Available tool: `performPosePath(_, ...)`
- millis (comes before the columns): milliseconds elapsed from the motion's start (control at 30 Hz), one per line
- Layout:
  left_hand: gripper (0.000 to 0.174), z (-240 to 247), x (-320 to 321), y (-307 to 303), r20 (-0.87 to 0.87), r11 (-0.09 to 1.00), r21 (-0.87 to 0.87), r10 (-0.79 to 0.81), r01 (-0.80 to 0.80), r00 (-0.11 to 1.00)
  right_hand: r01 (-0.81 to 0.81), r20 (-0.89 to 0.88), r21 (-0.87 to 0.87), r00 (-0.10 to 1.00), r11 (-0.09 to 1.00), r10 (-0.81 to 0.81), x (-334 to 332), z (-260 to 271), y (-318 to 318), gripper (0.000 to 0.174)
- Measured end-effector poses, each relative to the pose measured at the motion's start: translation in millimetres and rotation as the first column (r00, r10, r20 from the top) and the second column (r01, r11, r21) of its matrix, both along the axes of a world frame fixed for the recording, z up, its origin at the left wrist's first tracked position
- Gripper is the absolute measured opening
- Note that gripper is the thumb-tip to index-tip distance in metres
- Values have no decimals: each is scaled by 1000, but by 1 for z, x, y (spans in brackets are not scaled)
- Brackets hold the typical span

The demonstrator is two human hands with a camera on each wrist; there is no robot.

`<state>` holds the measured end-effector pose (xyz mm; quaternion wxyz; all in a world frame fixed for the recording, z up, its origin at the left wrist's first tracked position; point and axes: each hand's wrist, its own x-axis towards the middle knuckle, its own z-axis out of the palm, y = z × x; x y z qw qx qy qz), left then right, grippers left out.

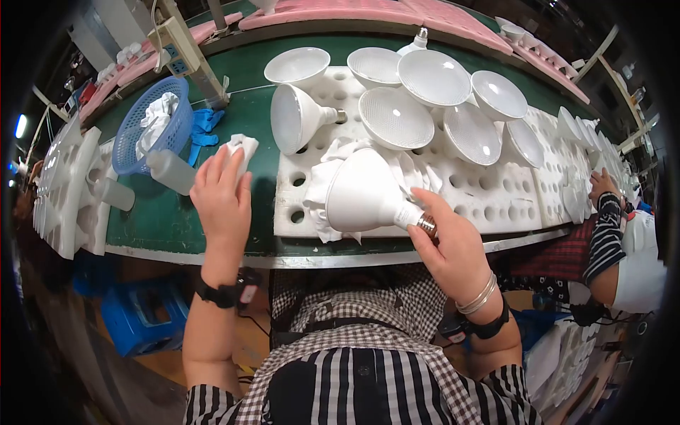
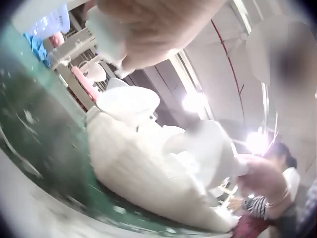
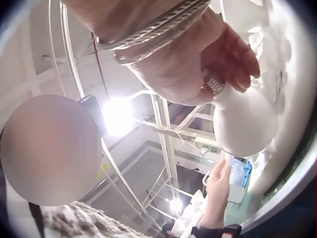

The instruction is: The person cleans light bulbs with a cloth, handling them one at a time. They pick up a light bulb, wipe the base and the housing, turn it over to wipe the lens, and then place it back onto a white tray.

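In the head view, my right hand (image 1: 453, 251) grips a white cone-shaped lamp (image 1: 365, 195) by its neck, beside the metal screw base (image 1: 427, 225). The lamp lies on its side over a crumpled white cloth (image 1: 322, 185) on the foam tray (image 1: 283, 225). The right wrist view shows the fingers and thumb of my right hand (image 3: 198, 62) around the lamp's (image 3: 245, 121) base end. Up at the left, my left hand (image 1: 223, 202) pinches a small folded white cloth (image 1: 243, 147) at its fingertips, beside a translucent bottle (image 1: 170, 171).
Several reflector lamps (image 1: 397, 119) stand in the foam behind. At the left are a blue basket (image 1: 124, 142) with white cloth, blue gloves (image 1: 204, 127), another bottle (image 1: 115, 193) and upright foam. Another person's arm (image 1: 605, 219) reaches in at the right. The table's front edge (image 1: 283, 262) runs nearby.
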<state>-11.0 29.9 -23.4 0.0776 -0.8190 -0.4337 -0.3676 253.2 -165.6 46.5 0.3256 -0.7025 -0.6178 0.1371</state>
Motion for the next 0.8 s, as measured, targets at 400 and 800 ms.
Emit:
performPosePath(400, 46, -14, 86, -25, -55, 858, -353, -417, 373, 907, 213, -817, -82, 545, 974, -188, 12, -10, -64, 48)
performPosePath(800, 29, 67, 167, -95, -46, 652, -166, -754, 739, 655, 61, 51, 90, 997, 994, -65, 30, -32, -65, 45)
